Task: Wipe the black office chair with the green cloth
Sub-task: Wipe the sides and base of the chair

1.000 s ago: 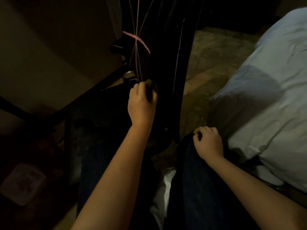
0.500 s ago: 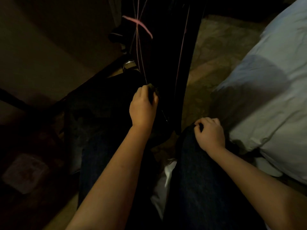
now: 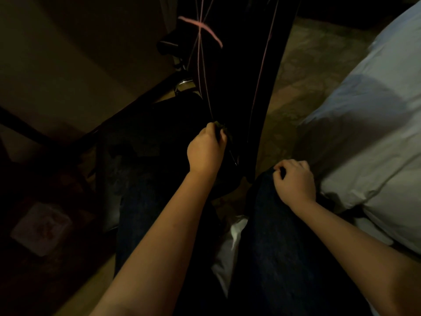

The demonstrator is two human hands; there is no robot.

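- Pressing the green cloth (image 3: 219, 127) against the black chair (image 3: 239, 87) is the left hand (image 3: 206, 152). Its fingers are curled round the cloth, and only a dim scrap pokes out past the fingertips. It's really dark in here.
- The chair sits dead ahead, between the knees. Its tall dark panel with pink stitching (image 3: 200, 30) runs from just in front of the legs straight away up the view, so the long axis is away-and-toward, not side to side.
- The left hand touches the panel's left edge, low down near the bottom end. Most of the surface lies beyond it.
- The right hand (image 3: 295, 181) rests on the right knee (image 3: 262, 213), near the panel's lower end but off the chair. Its fingers are curled in, and I honestly can't tell if they're pinching the jeans or just balled up.
- My guess is the next stroke wants to run along that long axis, away from the body, and the left hand is the one placed for it.
- The bed (image 3: 364, 133) is off to the right, with floor (image 3: 307, 65) between it and the chair.
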